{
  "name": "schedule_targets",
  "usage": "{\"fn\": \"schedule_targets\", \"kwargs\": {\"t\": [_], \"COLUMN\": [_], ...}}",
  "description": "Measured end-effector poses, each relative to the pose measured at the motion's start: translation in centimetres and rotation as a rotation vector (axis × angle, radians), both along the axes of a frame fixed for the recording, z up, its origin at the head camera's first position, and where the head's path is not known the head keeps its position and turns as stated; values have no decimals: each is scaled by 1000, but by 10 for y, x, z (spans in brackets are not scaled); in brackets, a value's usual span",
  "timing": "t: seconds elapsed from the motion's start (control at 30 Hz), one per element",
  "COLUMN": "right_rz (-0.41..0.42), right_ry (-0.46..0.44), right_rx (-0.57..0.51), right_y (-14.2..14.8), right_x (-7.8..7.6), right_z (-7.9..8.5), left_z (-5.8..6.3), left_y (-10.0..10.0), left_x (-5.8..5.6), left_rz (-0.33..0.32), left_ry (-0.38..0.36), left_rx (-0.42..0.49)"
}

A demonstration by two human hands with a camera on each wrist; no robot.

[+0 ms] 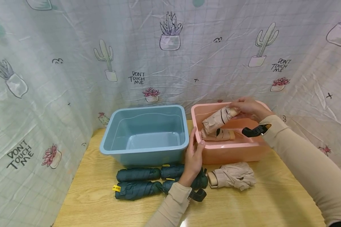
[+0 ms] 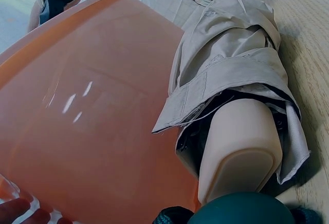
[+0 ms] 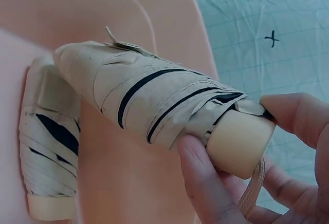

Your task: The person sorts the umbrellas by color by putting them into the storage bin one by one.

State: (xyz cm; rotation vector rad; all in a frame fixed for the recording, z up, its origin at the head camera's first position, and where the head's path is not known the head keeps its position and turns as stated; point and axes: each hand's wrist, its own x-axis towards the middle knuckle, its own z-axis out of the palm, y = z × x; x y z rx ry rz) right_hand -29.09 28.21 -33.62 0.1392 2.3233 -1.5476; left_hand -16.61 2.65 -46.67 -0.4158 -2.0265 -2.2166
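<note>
Nearest the person, four folded dark green umbrellas (image 1: 134, 190) are lying in two rows on the wooden table (image 1: 102, 189), before the bins. Yellow tags (image 1: 116, 188) are showing on some of them; the lettering is too small to read. To their right, a loosely wrapped beige umbrella (image 1: 238, 176) is lying on the table, its pale handle end pointing left.

Just beyond, the left hand (image 1: 193, 159) is touching the near left corner of the peach bin (image 1: 233, 154), thumb at the rim; whether the fingers are gripping it, I cannot tell. The blue bin (image 1: 150, 156) is standing on the left, nothing lying in it.

Inside the peach bin, a wrapped beige umbrella (image 1: 225, 135) is resting on the floor. Above it, the right hand (image 1: 248, 107) is pinching a second wrapped umbrella (image 1: 218, 119) by its handle end, between thumb and fingers, the other end slanting down to the left.

Farthest back, a curtain (image 1: 74, 31) printed with potted plants is hanging, its black lettering (image 1: 137, 78) reading "DON'T TOUCH ME" in three places.
</note>
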Motion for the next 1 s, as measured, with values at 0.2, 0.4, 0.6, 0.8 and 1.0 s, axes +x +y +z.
{"fn": "schedule_targets", "kwargs": {"t": [0.2, 0.4, 0.6, 0.8, 1.0], "right_rz": [23, 72, 69, 37, 12], "right_ry": [-37, -59, -67, -125, -181], "right_rx": [-11, -18, -9, 9, 55], "right_y": [-2, -2, -3, -1, 2], "right_x": [-4, -4, -5, -8, -11], "right_z": [-6, -9, -12, -13, -15], "left_z": [-1, -1, -1, -1, -2], "left_y": [0, -1, -2, -1, -1], "left_x": [0, -1, -1, -2, -2], "left_rz": [-11, -15, -16, -16, -15], "left_ry": [2, 9, 4, 10, 20], "left_rx": [13, 13, 13, 18, 14]}}
